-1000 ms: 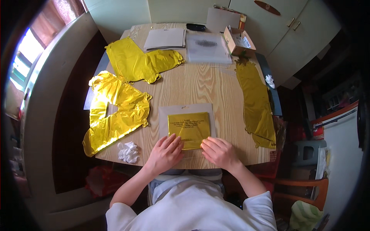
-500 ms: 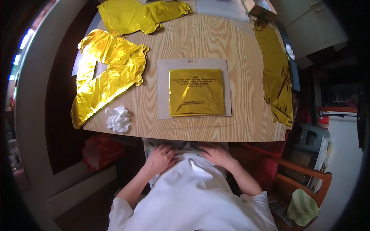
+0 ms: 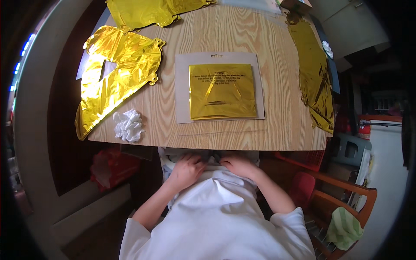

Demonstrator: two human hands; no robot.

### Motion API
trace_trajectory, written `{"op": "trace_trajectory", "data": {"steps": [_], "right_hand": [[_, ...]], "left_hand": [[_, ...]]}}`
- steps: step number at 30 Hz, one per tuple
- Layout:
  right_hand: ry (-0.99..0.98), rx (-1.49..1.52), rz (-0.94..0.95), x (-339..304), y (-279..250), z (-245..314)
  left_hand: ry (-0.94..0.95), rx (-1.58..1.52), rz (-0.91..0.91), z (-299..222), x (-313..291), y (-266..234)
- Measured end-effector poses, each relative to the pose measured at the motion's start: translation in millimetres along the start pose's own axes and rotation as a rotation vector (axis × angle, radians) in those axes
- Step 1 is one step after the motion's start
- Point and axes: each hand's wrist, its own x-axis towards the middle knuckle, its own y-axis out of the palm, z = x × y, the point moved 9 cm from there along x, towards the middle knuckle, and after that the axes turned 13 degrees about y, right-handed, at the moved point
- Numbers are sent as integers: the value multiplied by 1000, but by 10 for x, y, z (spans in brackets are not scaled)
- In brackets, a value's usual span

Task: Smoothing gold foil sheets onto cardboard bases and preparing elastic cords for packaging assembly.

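Observation:
Below the table's front edge, my left hand [image 3: 187, 168] is closed at the hem of my white T-shirt [image 3: 216, 203], its fingers curled into the cloth. My right hand [image 3: 239, 165] is also at the hem, just right of the middle, fingers bent in and partly hidden. Straight ahead on the table, a folded gold foil balloon in a clear bag [image 3: 222, 92] lies flat on a grey-beige card [image 3: 182, 86] with a hanging slot at its top. Neither hand touches it.
Flat gold foil balloons lie at the table's left [image 3: 130, 73], far left [image 3: 151, 12] and right edge [image 3: 310, 65]. A crumpled white tissue [image 3: 128, 125] sits by the front left edge. A cardboard box [image 3: 297, 5] stands far right. To my right is a wooden chair [image 3: 368, 195].
The view has shifted slightly, so the table and packet sit higher in it. Both hands have drawn a little closer together at the shirt hem.

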Motion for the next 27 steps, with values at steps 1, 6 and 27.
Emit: {"op": "trace_trajectory", "data": {"steps": [1, 6, 27], "right_hand": [[-9, 18, 16, 22, 19, -12], [-25, -8, 40, 32, 60, 34], [-98, -128, -30, 85, 91, 113]], "left_hand": [[31, -24, 17, -44, 15, 5], [73, -51, 33, -133, -71, 86], [75, 8, 60, -135, -74, 113]]}}
